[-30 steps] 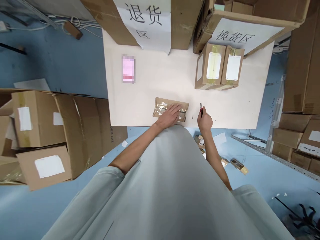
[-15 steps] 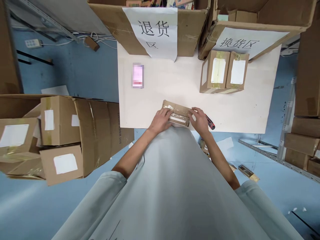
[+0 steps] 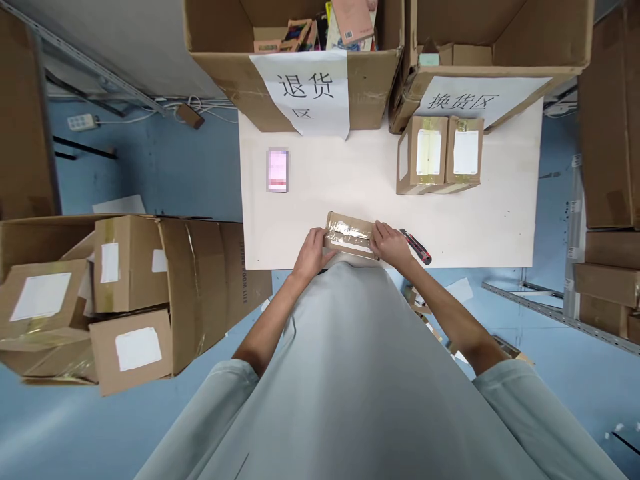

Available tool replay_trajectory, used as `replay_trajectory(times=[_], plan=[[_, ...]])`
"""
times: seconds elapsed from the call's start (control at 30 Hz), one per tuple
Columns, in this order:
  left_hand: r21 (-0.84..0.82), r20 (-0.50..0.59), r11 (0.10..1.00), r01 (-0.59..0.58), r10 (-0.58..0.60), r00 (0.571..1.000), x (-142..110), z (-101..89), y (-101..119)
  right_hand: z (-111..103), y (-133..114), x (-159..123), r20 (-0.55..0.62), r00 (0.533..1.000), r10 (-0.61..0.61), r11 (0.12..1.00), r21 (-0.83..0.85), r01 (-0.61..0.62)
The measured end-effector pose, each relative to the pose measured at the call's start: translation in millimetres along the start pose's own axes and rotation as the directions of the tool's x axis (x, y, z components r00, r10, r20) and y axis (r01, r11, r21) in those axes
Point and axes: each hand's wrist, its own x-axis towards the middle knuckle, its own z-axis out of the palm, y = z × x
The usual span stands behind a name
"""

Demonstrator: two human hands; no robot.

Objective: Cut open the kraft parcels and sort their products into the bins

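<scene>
Small flat brown cardboard package, wrapped in shiny clear tape (image 3: 350, 228), at the near edge of the white rectangular bench (image 3: 340, 177), close against the pale grey-green shirt (image 3: 350, 347). Long sides run left to right, slightly slanted. Whether it rests on the surface or is a little raised, cannot tell.

Left hand (image 3: 311, 252): grip closed on the package's left end, thumb low on the near side. Right hand (image 3: 392, 244): grip closed on the right end, fingers bent over the edge.

Black-and-red utility knife (image 3: 417, 247) lies just right of the right hand, aslant, its lower end near the bench's front edge. Room to the right of it bare as far as the bench's side edge; broad bare strip left of the left hand too.

Beyond the package, open surface. Far side bounded by two large open brown cartons with white paper signs (image 3: 369, 93). Two small taped brown boxes with white labels (image 3: 440, 157) stand side by side before the right-hand carton. Pink-screened upright rectangle, blurred (image 3: 277, 170), lies near the left edge.
</scene>
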Motion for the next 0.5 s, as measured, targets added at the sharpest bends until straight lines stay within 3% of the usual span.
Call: replay_trajectory(times=[0.17,0.37,0.5], plan=[[-0.081,-0.057,0.997,0.017,-0.021,0.998,7,-2.2,5,-19,6,7,0.018,0.999,-0.046,0.999,-0.022,0.047],[-0.108,-0.012,0.993,0.045,-0.046,0.999,11,-1.3,-5,-33,8,20,0.095,0.971,0.22,0.975,-0.036,-0.218],[-0.066,0.001,0.998,0.016,-0.016,1.0,12,1.3,-10,-34,17,24,0.037,0.962,0.272,0.962,0.027,-0.273]])
